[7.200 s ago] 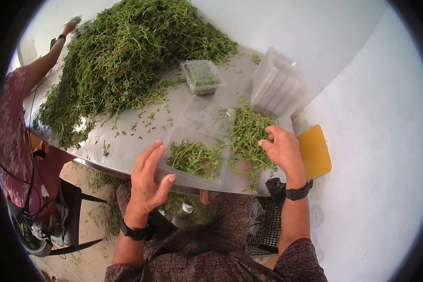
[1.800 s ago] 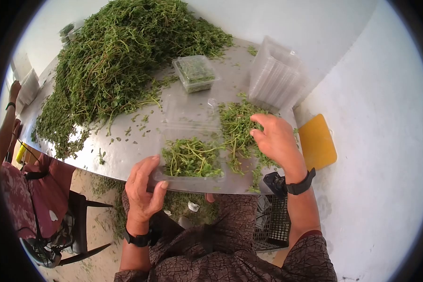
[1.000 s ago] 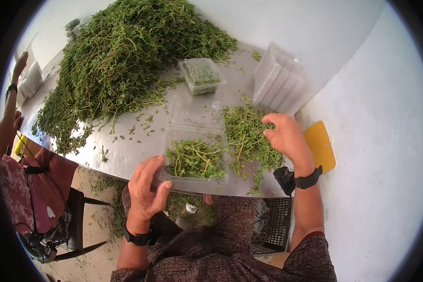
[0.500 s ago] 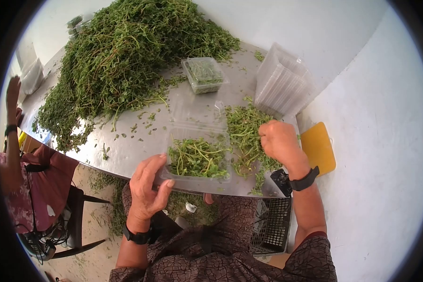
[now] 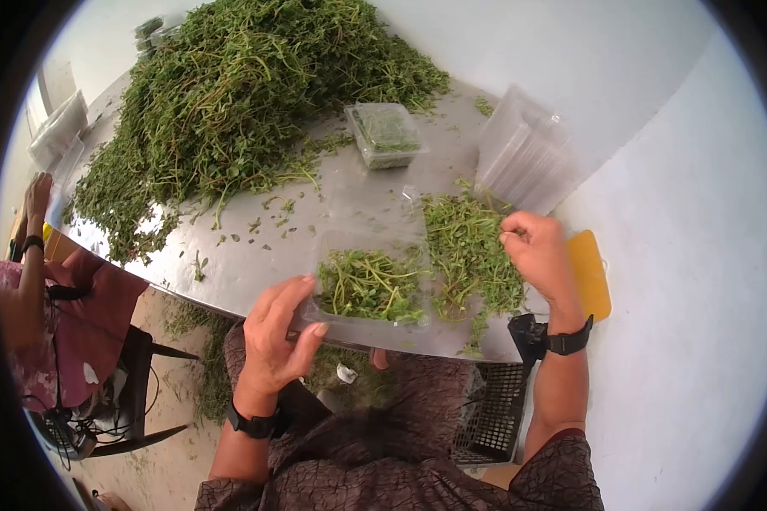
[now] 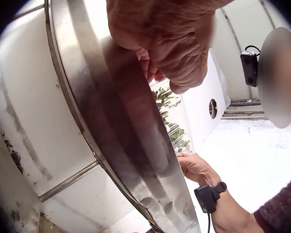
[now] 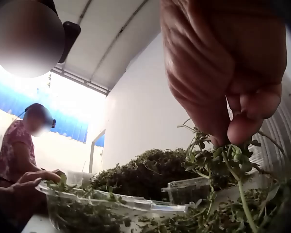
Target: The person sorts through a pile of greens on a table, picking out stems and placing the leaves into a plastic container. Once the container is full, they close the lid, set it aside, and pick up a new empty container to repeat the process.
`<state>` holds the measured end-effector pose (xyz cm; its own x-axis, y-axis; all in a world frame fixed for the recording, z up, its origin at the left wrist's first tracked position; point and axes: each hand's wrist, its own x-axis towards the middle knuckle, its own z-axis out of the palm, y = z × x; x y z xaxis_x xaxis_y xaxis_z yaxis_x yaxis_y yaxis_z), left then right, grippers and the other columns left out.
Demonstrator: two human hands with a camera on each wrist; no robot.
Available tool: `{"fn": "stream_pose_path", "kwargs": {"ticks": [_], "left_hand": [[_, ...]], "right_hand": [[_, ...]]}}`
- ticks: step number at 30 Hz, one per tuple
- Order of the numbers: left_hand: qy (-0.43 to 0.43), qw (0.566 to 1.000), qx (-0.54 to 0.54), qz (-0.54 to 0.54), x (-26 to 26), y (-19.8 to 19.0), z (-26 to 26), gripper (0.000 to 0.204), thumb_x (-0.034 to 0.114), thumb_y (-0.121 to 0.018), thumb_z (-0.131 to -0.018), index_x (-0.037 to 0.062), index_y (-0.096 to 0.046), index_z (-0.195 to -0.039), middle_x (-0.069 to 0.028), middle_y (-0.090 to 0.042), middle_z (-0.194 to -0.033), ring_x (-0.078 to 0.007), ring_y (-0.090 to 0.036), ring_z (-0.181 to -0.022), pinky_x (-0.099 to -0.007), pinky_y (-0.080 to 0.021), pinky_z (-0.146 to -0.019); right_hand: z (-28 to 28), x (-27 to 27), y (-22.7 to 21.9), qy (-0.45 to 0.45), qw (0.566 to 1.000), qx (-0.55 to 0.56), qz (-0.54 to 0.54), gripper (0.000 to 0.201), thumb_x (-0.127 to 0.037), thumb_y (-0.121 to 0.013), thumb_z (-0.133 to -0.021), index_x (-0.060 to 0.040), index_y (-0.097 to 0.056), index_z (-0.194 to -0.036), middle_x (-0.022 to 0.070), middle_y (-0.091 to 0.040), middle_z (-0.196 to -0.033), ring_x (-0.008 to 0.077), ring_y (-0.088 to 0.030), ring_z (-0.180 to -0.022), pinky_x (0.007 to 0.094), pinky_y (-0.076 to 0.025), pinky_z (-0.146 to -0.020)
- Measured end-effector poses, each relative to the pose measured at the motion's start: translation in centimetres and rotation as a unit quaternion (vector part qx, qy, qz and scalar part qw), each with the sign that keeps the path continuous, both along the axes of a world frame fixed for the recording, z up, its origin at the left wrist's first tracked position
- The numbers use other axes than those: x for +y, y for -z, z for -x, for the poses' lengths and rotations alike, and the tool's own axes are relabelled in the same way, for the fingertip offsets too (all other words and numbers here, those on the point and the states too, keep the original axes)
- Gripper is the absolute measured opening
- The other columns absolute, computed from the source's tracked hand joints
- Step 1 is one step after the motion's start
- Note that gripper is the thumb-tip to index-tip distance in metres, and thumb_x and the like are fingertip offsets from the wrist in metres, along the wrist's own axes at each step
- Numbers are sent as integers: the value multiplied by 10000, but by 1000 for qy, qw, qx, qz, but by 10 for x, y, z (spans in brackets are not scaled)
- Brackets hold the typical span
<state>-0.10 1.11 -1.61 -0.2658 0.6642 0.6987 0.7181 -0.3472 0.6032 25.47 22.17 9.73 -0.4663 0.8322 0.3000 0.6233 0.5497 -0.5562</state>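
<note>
A clear plastic clamshell box (image 5: 371, 322) with its lid folded back lies near the table's front edge, partly filled with leafy green sprigs (image 5: 366, 285). My left hand (image 5: 274, 341) rests at its left front corner, fingers along the side and thumb spread toward the front. My right hand (image 5: 539, 255) is over a loose heap of greens (image 5: 469, 255) right of the box. In the right wrist view its thumb and fingertips pinch a leafy sprig (image 7: 225, 160), whose stem hangs down over the heap. The left wrist view shows mostly the table's underside (image 6: 131, 131).
A large mound of greens (image 5: 247, 102) covers the table's back left. A closed filled box (image 5: 388, 136) sits behind the open one. Nested empty boxes (image 5: 528, 149) stand at right by the wall, near a yellow board (image 5: 588, 272). Another person's hand (image 5: 38, 196) is at far left.
My right hand keeps working over the small heap, its fingers curling in, then lifting slightly with a sprig. My left hand stays at the box corner. The box holds somewhat more greens than earlier.
</note>
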Motion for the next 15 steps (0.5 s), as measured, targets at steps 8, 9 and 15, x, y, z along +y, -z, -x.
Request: {"fn": "stream_pose_path", "kwargs": {"ticks": [8, 9, 15], "left_hand": [[3, 1000, 6, -9, 0, -2, 0, 452, 107, -719, -779, -24, -583, -1190, -207, -635, -1123, -318, -647, -907, -357, -540, -774], [4, 1000, 7, -9, 0, -2, 0, 454, 106, -720, -778, -22, -583, -1191, -205, -635, -1124, -316, -648, -905, -356, -541, -770], [6, 1000, 8, -8, 0, -2, 1, 458, 109, -725, -778, -16, -584, -1195, -201, -634, -1126, -309, -648, -900, -356, -543, -771]], "right_hand": [[25, -48, -42, -26, 990, 100, 97, 79, -1, -624, -840, 32, -666, -898, -2, -587, -639, 27, -508, -561, 219, -360, -482], [31, -55, -47, -36, 986, 125, 105, 79, 3, -627, -844, 27, -666, -908, -5, -595, -658, 29, -527, -577, 211, -375, -494], [62, -81, -48, -102, 955, 244, 136, 80, 11, -641, -854, 24, -668, -928, -1, -627, -734, 37, -564, -613, 208, -420, -532]]}}
